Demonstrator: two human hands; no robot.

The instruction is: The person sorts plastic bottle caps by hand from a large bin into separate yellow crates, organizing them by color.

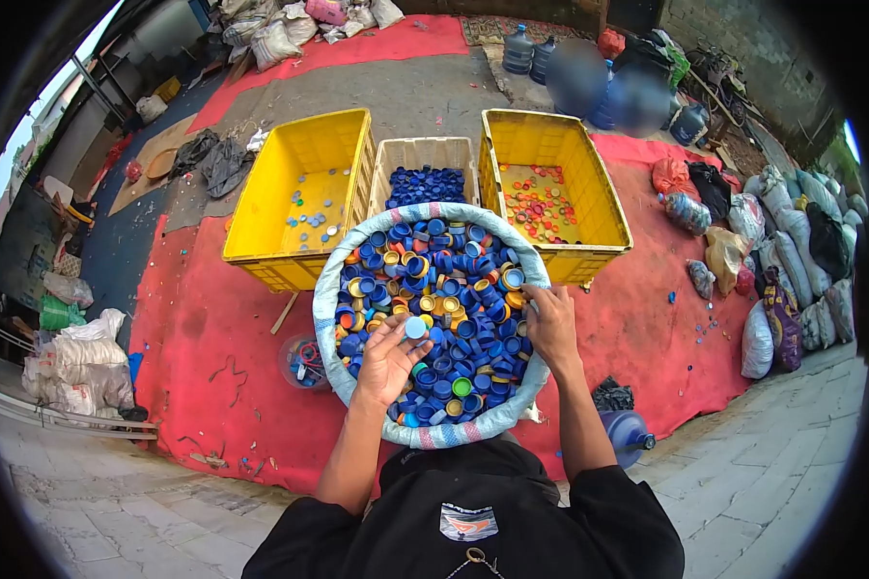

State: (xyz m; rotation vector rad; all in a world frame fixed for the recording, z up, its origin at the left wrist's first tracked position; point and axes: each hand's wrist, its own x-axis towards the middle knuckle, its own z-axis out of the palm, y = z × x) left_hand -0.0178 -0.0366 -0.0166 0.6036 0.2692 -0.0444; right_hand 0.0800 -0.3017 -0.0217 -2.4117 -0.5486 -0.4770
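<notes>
A round tub lined with a pale woven sack is in front of me, full of mostly blue bottle caps, with yellow, orange and green ones mixed in. Above the pile, my left hand is turned palm up, its fingers closed on a light blue bottle cap. My right hand is at the tub's right rim with its fingertips pinched together over the caps. What those fingers hold, if anything, is too small to make out.
Beyond the tub stand a yellow crate with pale caps, a whitish crate with blue caps and another yellow crate with red and orange caps. A large water jug lies at right. Stuffed sacks line the right side.
</notes>
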